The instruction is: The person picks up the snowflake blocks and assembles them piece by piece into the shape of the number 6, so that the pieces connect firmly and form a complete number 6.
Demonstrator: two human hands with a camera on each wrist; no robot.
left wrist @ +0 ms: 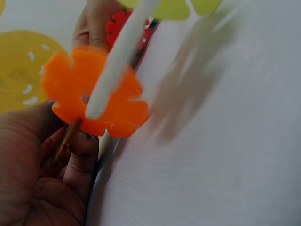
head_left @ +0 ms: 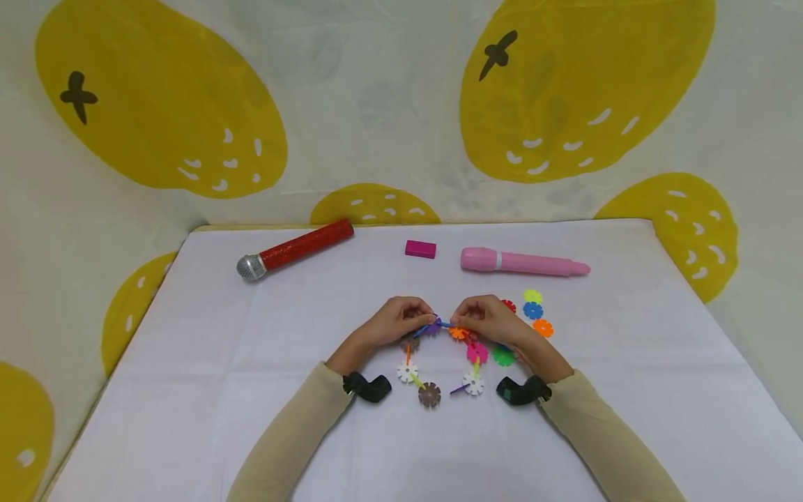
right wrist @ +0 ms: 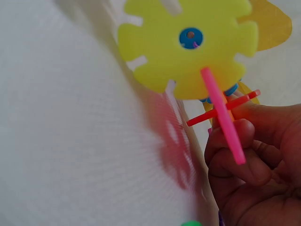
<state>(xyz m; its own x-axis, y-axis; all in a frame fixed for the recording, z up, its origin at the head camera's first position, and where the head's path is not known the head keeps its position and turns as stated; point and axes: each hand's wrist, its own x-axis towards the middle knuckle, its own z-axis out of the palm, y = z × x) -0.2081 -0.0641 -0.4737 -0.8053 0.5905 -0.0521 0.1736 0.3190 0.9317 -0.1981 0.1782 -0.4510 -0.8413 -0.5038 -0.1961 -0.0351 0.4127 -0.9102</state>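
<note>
Notched plastic discs are slotted into a curved chain, its two ends apart on the near side. My left hand [head_left: 401,319] pinches the far part of the chain near a purple disc [head_left: 434,326]. Opposite it, my right hand [head_left: 488,318] pinches the chain beside an orange disc [head_left: 459,333]. A blue disc [head_left: 445,325] shows edge-on between the fingertips. The left end carries a brown disc [head_left: 429,395]; the right end has a white disc [head_left: 473,383]. In the right wrist view, a yellow disc [right wrist: 155,52] and a pink disc [right wrist: 223,115] stand before the curled fingers.
Loose discs lie around my right forearm: yellow [head_left: 532,296], blue [head_left: 532,311], orange [head_left: 543,328] and green [head_left: 503,356]. Farther back are a red microphone [head_left: 304,249], a magenta block [head_left: 420,249] and a pink pen-shaped object [head_left: 527,263]. A patterned cloth wall [head_left: 376,160] rises behind the table.
</note>
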